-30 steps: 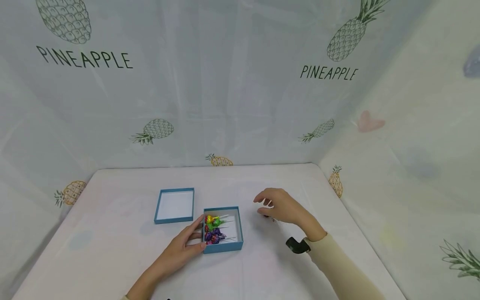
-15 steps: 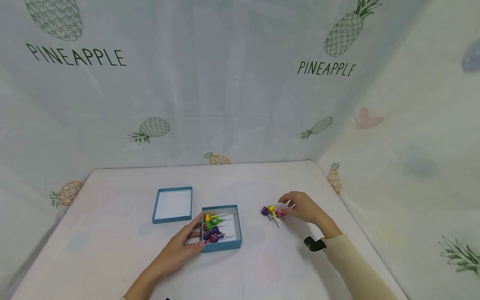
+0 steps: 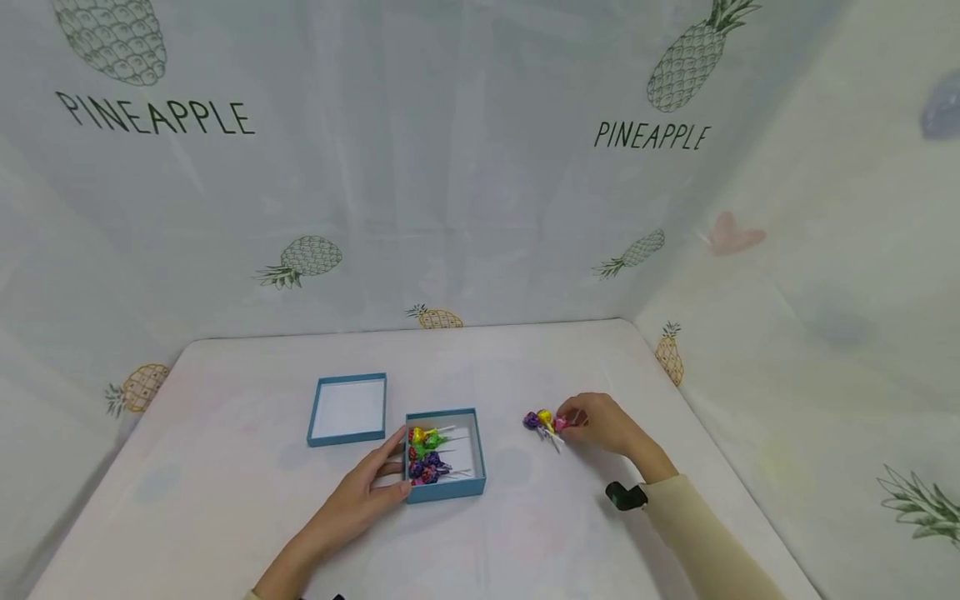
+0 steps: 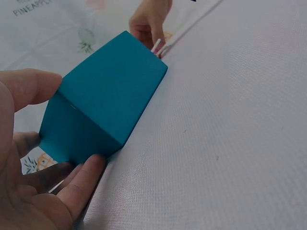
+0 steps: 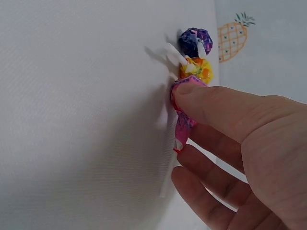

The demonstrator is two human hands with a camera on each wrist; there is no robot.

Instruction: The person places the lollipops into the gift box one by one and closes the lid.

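My left hand (image 3: 348, 508) grips the left side of a blue open-topped box (image 3: 447, 491), its thumb at the near corner and its other fingers along the side wall. Several wrapped lollipops (image 3: 429, 468) lie inside, heads to the left and white sticks to the right. To the right of the box, my right hand (image 3: 606, 425) pinches a pink lollipop (image 5: 183, 125) by its wrapped head, the thumb on top. Close beside that one lie a yellow lollipop (image 5: 202, 70) and a purple lollipop (image 5: 194, 41) on the white cloth.
A square blue lid (image 3: 348, 438) lies with its white inside up, behind and left of the box. The white cloth-covered table (image 3: 525, 533) ends at a back edge against a hanging pineapple-print curtain (image 3: 465, 208). Another curtain (image 3: 810, 350) rises on the right.
My right hand first drew back to the right, uncovering the loose lollipops, then its fingers came down and closed on the pink one. The left hand stays on the box.
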